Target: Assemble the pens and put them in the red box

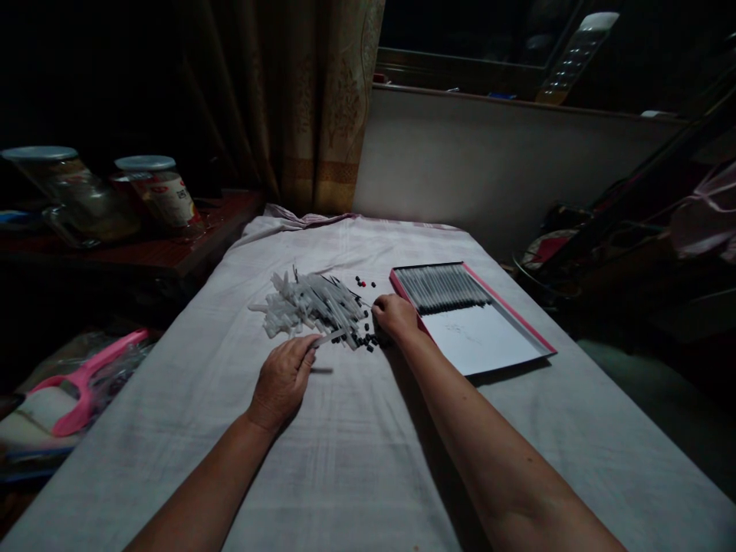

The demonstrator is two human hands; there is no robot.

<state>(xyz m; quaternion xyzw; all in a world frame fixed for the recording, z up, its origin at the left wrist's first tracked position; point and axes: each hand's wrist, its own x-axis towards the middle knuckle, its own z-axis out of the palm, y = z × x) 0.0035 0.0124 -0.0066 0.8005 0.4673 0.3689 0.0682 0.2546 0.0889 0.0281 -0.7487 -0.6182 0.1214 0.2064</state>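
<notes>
A heap of clear plastic pen barrels [310,307] lies on a white cloth-covered table [356,445]. Small black caps [368,341] are scattered at the heap's right edge, with one red one [363,284] further back. My left hand [283,379] is closed in a pinch on one clear barrel [329,337] at the heap's near edge. My right hand [394,316] rests curled on the cloth among the black caps; what its fingers hold is hidden. To the right lies a flat red-edged box [517,326] with a row of finished pens [442,290] in its far half.
Two lidded glass jars [155,192] stand on a dark wooden shelf at the left. A pink-handled tool [86,379] lies on bags below it. A curtain [322,107] hangs behind the table. Dark clutter fills the right side.
</notes>
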